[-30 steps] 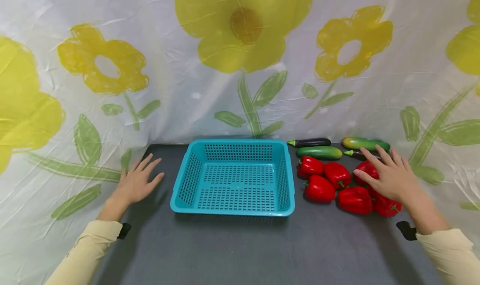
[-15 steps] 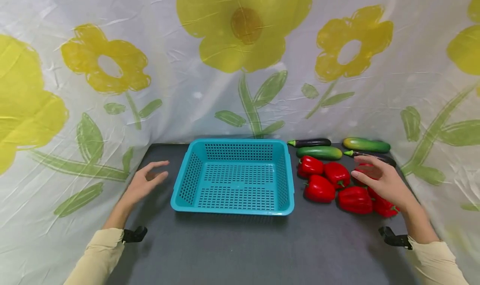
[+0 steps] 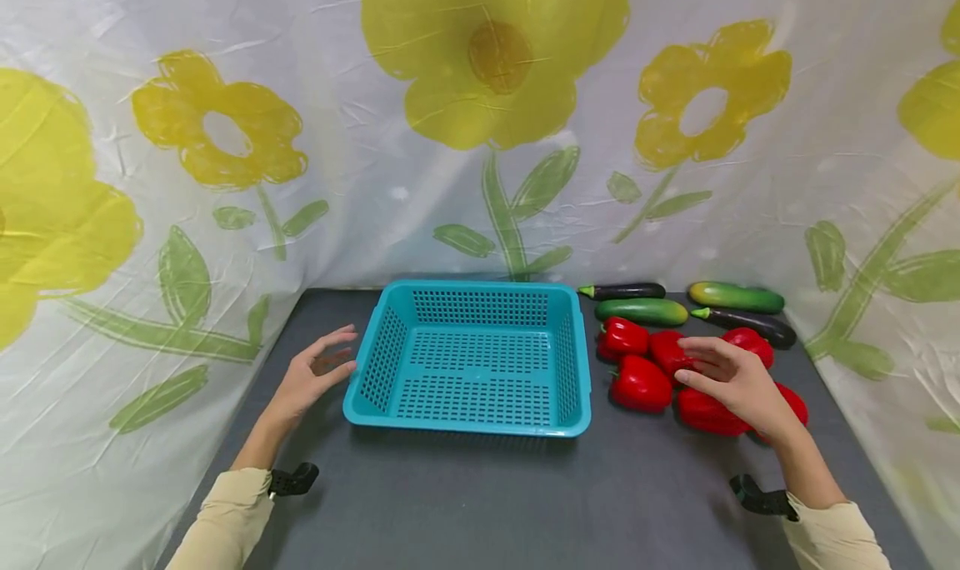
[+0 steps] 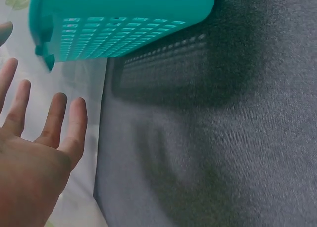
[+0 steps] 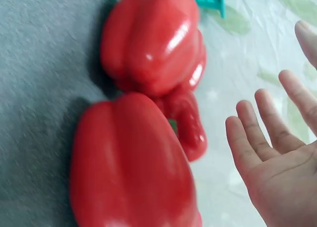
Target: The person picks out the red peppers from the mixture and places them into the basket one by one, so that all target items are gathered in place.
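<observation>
A teal plastic basket [image 3: 465,430] with slotted sides and floor stands on the dark grey table, nothing in it. Just off its left side is my left hand [image 3: 311,378], fingers spread and slightly bent, holding nothing; the left wrist view has the hand [image 4: 37,152] beside the basket's wall [image 4: 124,14]. Above the cluster of red bell peppers hovers my right hand [image 3: 738,382], relaxed and without a grip on anything. In the right wrist view its palm [image 5: 285,172] shows beside two large peppers [image 5: 131,162]. The hand partly covers some peppers in the head view.
Behind the peppers lie two eggplants, one [image 3: 626,291] left and one [image 3: 750,324] right, and two cucumber-like vegetables, one green [image 3: 641,310] and one yellow-tipped [image 3: 735,297]. A flower-printed white curtain [image 3: 360,178] walls the table [image 3: 480,512] at the back and sides.
Both hands have moved inward: the left rightward to the basket's side, the right leftward over the peppers. Their fingers went from spread flat to slightly bent. Vegetables and basket stay put.
</observation>
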`<state>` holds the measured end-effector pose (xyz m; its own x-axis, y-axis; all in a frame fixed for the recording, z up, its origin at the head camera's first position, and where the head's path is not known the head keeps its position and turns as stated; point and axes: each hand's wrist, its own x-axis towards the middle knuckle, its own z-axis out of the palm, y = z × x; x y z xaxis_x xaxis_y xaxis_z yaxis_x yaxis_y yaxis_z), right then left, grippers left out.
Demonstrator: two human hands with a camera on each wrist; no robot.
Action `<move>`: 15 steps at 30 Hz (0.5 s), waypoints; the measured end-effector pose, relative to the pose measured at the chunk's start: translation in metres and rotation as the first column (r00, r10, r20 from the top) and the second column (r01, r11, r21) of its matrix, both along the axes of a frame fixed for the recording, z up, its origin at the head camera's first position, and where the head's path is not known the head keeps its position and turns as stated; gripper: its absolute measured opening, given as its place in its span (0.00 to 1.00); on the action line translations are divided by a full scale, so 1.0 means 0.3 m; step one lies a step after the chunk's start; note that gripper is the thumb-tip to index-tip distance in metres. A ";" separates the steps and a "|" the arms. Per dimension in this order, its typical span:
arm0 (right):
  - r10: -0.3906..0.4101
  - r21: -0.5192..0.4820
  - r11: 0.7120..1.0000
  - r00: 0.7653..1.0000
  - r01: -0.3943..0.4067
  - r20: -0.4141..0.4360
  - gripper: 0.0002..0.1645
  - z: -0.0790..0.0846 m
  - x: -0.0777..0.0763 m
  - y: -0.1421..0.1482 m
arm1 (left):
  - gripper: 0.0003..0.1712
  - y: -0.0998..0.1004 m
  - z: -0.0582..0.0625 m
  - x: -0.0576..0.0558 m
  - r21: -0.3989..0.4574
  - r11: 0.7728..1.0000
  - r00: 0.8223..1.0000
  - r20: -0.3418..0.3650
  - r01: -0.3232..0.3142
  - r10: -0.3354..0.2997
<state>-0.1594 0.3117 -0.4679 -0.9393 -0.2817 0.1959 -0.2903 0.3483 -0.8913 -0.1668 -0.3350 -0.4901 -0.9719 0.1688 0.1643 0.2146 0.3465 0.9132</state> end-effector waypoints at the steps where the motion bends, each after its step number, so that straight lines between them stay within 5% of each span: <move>1: 0.008 0.005 1.000 1.000 -0.008 0.005 0.29 -0.007 -0.002 -0.006 | 0.30 0.004 -0.001 -0.003 -0.005 1.000 1.000 -0.007 0.005 -0.005; 15: 0.045 0.078 0.996 0.999 -0.045 -0.004 0.36 -0.054 -0.034 -0.076 | 0.33 0.069 -0.017 -0.088 -0.133 0.988 0.991 -0.094 0.084 -0.097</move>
<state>-0.1695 0.2888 -0.4840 -0.9241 -0.3384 0.1774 -0.3128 0.4032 -0.8600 -0.1933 -0.3143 -0.4953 -0.9314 0.2810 0.2315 0.3385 0.4346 0.8346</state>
